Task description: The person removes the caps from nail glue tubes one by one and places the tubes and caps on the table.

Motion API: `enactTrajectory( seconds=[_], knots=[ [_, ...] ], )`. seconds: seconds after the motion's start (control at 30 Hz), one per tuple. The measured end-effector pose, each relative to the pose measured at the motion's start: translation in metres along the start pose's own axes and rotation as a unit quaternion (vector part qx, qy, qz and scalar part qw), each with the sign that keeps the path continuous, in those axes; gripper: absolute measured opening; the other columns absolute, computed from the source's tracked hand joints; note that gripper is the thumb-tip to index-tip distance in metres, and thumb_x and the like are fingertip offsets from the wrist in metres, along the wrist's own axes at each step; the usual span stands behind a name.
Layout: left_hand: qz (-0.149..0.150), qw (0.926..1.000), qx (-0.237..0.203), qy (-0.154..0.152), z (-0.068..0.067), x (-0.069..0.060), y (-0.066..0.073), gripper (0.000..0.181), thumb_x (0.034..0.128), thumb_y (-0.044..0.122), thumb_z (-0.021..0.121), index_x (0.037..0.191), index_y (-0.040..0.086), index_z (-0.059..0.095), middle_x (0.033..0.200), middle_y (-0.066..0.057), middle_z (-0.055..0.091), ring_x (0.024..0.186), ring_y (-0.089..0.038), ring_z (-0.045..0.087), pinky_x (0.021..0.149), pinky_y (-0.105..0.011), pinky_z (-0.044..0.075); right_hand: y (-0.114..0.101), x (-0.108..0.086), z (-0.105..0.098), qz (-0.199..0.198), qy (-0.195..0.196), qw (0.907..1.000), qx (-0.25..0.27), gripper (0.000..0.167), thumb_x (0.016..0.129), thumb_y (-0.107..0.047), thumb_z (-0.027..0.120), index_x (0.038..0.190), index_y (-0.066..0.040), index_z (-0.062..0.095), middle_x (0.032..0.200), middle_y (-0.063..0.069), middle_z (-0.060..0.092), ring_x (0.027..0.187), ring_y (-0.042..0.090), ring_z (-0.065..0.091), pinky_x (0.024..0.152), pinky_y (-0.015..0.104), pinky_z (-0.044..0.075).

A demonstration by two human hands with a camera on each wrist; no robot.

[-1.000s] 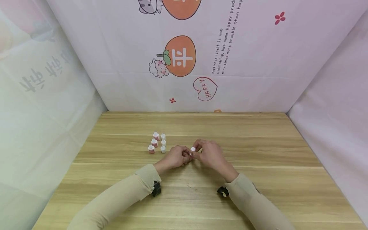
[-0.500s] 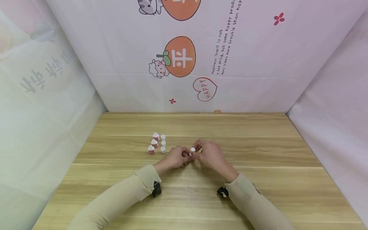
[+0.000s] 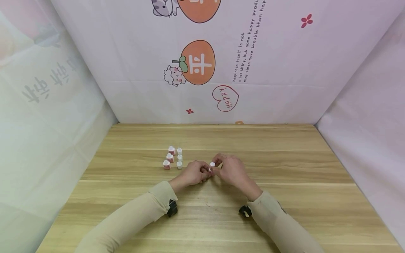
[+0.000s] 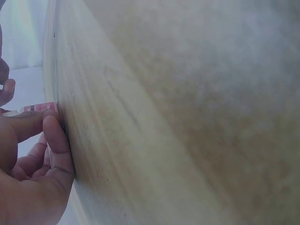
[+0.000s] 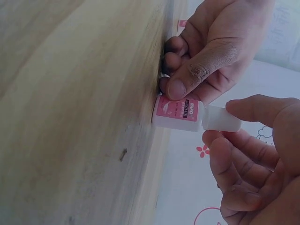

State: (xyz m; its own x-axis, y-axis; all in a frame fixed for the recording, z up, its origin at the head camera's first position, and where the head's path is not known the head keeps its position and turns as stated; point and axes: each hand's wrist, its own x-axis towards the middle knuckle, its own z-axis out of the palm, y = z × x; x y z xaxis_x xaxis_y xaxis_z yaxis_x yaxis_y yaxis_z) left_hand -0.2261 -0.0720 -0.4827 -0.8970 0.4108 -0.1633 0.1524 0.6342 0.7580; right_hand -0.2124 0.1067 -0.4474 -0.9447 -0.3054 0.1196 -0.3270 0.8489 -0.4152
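Note:
A small glue bottle [image 5: 178,112] with a pink label stands upright on the wooden table, between both hands. Its white cap [image 5: 222,119] is on top. My left hand [image 3: 193,173] grips the bottle's body near the base, thumb across the label. At the cap, my right hand [image 3: 232,169] pinches with thumb and fingers from the other side. In the left wrist view, left fingertips [image 4: 55,133] press beside the pink label [image 4: 44,108] close to the table; the cap is not visible there.
Left of the hands, three similar bottles [image 3: 169,158] with white tops stand in a slanting line. Beside them is a line of three small white cap-like pieces [image 3: 179,164]. White printed cloth [image 3: 269,70] walls off the table's back and sides.

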Motion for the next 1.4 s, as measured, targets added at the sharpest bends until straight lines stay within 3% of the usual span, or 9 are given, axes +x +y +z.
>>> enactTrajectory(
  seconds=[1.4],
  knots=[
    [0.009, 0.9999, 0.013, 0.003, 0.0007, 0.0014, -0.0026, 0.02, 0.0906, 0.004, 0.062, 0.109, 0.007, 0.07, 0.078, -0.001, 0.07, 0.059, -0.006, 0.056, 0.055, -0.019, 0.045, 0.0016, -0.0004, 0.0012, -0.003, 0.001, 0.9998, 0.018, 0.019, 0.085, -0.035, 0.078, 0.098, -0.024, 0.069, 0.094, -0.008, 0.075, 0.072, 0.009, 0.061, 0.069, 0.03, 0.047]
  ],
)
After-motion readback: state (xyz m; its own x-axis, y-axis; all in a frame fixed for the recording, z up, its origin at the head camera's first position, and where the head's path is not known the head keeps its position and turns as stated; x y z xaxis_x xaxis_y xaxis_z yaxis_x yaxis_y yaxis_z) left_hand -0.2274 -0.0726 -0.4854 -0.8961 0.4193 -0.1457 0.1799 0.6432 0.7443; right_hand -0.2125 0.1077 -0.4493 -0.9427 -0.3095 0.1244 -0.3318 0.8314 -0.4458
